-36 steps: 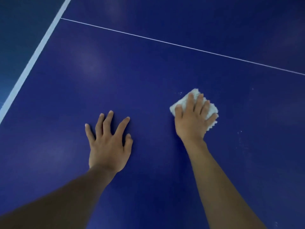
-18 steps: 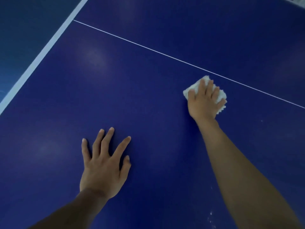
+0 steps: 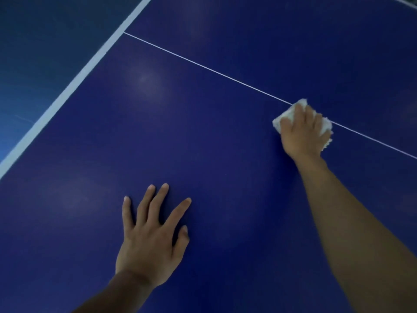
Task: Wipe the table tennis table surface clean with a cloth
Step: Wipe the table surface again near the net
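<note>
The dark blue table tennis table [image 3: 203,143] fills most of the head view. A small crumpled white cloth [image 3: 326,127] lies on it at the right, on top of the thin white centre line [image 3: 203,65]. My right hand [image 3: 302,134] lies on top of the cloth and presses it to the surface, arm stretched far forward; the cloth shows around my fingers and thumb. My left hand [image 3: 151,240] rests flat on the table near the bottom, fingers spread, holding nothing.
The white band along the table's edge [image 3: 74,84] runs diagonally at the upper left, with blue floor [image 3: 33,53] beyond it. Soft light reflections lie on the surface left of centre.
My right hand has slid the cloth away from me and to the right, from the near half up onto the centre line. My left hand has stayed planted on the table.
</note>
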